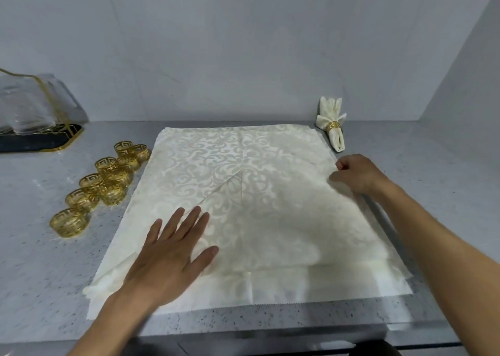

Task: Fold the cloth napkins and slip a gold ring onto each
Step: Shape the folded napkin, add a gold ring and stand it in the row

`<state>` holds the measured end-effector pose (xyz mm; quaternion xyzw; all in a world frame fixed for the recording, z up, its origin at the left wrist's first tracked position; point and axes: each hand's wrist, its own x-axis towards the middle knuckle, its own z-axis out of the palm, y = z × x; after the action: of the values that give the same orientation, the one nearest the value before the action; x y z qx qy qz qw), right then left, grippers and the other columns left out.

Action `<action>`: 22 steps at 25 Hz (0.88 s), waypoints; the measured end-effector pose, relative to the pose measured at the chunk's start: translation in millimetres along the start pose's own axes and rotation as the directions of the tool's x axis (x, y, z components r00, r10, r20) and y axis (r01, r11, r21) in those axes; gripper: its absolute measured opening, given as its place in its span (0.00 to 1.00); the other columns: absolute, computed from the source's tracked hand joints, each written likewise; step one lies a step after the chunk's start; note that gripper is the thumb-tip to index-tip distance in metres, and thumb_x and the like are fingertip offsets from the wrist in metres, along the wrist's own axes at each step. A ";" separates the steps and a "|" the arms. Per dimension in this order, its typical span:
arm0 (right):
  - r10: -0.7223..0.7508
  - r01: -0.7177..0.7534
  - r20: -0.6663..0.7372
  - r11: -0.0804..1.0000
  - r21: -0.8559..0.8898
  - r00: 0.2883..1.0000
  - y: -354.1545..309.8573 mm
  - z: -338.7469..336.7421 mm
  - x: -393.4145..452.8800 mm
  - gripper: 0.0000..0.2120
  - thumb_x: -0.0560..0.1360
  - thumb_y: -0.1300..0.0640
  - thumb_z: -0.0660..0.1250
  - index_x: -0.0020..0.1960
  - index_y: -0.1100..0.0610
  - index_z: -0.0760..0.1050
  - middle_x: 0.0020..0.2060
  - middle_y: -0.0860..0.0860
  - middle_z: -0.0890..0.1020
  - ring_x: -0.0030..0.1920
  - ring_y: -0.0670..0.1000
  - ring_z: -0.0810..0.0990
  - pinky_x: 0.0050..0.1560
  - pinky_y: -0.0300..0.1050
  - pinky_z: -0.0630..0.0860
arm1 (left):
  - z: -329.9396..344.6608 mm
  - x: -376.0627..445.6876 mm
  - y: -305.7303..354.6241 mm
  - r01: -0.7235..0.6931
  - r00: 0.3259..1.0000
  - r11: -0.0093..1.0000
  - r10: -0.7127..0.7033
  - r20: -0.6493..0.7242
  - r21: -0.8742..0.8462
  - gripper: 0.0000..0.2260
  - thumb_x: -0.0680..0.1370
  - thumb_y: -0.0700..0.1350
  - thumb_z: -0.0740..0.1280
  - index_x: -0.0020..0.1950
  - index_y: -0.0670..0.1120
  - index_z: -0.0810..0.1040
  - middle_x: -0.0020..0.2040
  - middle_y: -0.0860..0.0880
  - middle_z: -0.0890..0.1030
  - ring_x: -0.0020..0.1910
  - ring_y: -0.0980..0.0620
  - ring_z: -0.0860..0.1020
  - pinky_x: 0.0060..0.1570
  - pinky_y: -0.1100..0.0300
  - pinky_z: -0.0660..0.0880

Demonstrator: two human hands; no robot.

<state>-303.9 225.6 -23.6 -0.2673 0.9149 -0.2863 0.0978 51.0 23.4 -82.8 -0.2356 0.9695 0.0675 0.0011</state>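
Observation:
A cream damask napkin point(243, 166) lies spread on the grey counter, on top of more napkins of the same cloth. Its near-left corner is folded in to the middle. My left hand point(173, 250) presses flat on that folded flap, fingers straight. My right hand point(357, 173) pinches the napkin's right edge with curled fingers. Several gold rings point(108, 177) sit in a cluster left of the napkin. A finished napkin point(332, 120) with a gold ring around it leans against the back wall at the right.
A dark tray with gold trim point(40, 139) holds clear plastic packaging at the far left. The grey speckled counter point(40, 261) meets walls at the back and right. Its front edge runs just below the napkins.

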 end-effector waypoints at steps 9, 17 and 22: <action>-0.501 0.465 -0.219 0.863 -0.196 0.837 -59.8 92.4 -167.9 0.07 0.70 0.60 0.72 0.42 0.51 0.75 0.36 0.45 0.79 0.36 0.51 0.75 0.37 0.46 0.70 | -5.0 -21.6 50.6 -0.305 0.850 0.947 0.225 -0.476 -0.098 0.17 0.81 0.56 0.57 0.63 0.49 0.76 0.55 0.53 0.80 0.52 0.51 0.77 0.52 0.56 0.71; -0.551 0.540 -0.058 0.830 -0.139 0.832 -42.8 112.7 -179.6 0.08 0.67 0.59 0.65 0.44 0.50 0.74 0.42 0.42 0.77 0.42 0.44 0.70 0.43 0.41 0.68 | 7.2 -25.2 70.2 -0.356 0.875 0.930 0.298 -0.380 -0.088 0.17 0.76 0.55 0.61 0.61 0.52 0.78 0.54 0.56 0.79 0.48 0.55 0.77 0.47 0.59 0.76; -0.564 0.555 0.110 0.826 0.097 0.819 -47.7 84.2 -176.0 0.16 0.70 0.51 0.58 0.53 0.51 0.79 0.53 0.43 0.81 0.54 0.46 0.77 0.56 0.42 0.72 | 10.7 -23.8 68.9 -0.387 0.836 0.922 0.346 -0.425 -0.010 0.11 0.77 0.50 0.61 0.49 0.52 0.83 0.53 0.55 0.82 0.45 0.53 0.79 0.40 0.58 0.77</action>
<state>-107.7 248.7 -60.3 -0.5395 0.7783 -0.3115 0.0785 40.3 96.3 -83.6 -0.0542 0.9700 0.0609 -0.2292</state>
